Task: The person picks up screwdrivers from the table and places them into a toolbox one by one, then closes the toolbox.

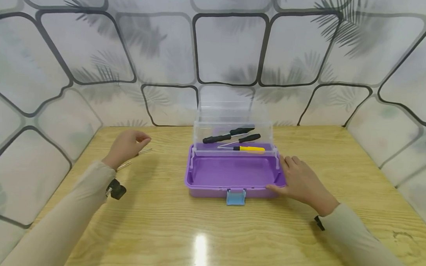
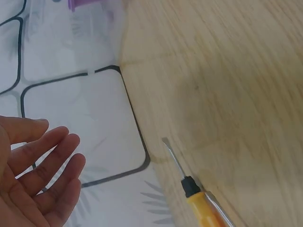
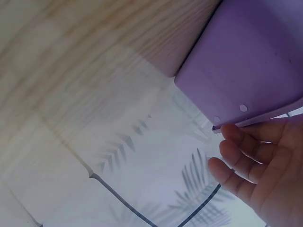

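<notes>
A purple toolbox [image 1: 232, 192] with a light blue latch [image 1: 235, 197] stands with its clear lid raised. Several screwdrivers, black-handled ones and a yellow one [image 1: 251, 149], lie in the clear tray [image 1: 198, 136] at its back; the purple bottom compartment is bare. My right hand [image 1: 301, 183] rests on the box's right front corner, thumb over the front rim, relaxed fingers [image 3: 236, 142] along the side. Above the table at left, my left hand [image 1: 126, 146] holds nothing, its fingers loosely bent. Beneath it lies a yellow-handled flathead screwdriver [image 2: 201, 208]; two metal shafts [image 1: 123, 166] show around the hand.
The wooden table [image 1: 167, 233] reaches back to a wall [image 1: 230, 51] covered in a stone-and-leaf pattern, which also rises on both sides. A small black device [image 1: 116, 189] is strapped at the left wrist.
</notes>
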`<state>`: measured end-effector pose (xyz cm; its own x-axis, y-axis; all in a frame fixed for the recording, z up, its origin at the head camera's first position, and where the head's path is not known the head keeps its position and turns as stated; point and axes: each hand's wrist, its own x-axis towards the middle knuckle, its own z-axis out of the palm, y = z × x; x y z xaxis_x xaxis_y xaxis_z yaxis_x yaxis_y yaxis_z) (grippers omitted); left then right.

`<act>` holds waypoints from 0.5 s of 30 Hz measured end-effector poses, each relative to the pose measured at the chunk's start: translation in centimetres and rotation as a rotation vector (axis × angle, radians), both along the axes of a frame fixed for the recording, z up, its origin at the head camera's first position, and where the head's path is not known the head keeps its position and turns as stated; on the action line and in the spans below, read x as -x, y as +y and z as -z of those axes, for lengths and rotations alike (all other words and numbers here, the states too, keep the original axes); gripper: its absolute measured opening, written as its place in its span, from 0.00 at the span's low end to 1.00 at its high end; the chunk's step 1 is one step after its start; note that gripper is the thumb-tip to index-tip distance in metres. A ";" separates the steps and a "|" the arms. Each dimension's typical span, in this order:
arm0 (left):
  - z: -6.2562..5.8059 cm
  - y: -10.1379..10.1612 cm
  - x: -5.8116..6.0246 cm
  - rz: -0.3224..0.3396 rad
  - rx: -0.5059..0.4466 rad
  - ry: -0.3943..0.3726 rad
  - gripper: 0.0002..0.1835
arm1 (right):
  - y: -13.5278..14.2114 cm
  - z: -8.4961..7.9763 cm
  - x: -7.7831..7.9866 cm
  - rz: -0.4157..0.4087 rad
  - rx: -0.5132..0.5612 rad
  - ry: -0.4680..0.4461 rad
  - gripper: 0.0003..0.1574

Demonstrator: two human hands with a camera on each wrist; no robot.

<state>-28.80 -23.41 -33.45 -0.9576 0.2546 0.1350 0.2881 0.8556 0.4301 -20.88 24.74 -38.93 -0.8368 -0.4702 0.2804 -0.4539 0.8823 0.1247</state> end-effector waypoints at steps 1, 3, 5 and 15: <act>0.1 -0.2 0.0 -0.004 0.001 -0.004 0.18 | 0.1 0.1 0.0 0.000 0.002 -0.003 0.63; 0.2 -0.6 -0.1 -0.015 0.007 -0.010 0.19 | 0.1 0.2 0.0 -0.001 0.004 -0.009 0.63; 0.4 -0.9 -0.1 -0.026 0.010 -0.024 0.20 | 0.2 0.3 0.0 0.001 0.001 -0.017 0.63; 0.8 -1.5 0.0 -0.019 0.008 -0.035 0.19 | 0.3 0.3 -0.2 0.014 -0.008 -0.047 0.64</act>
<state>-28.83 -24.88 -34.24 -0.9664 0.2374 0.0989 0.2566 0.8642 0.4327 -20.73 25.02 -39.21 -0.8554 -0.4605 0.2372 -0.4471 0.8876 0.1106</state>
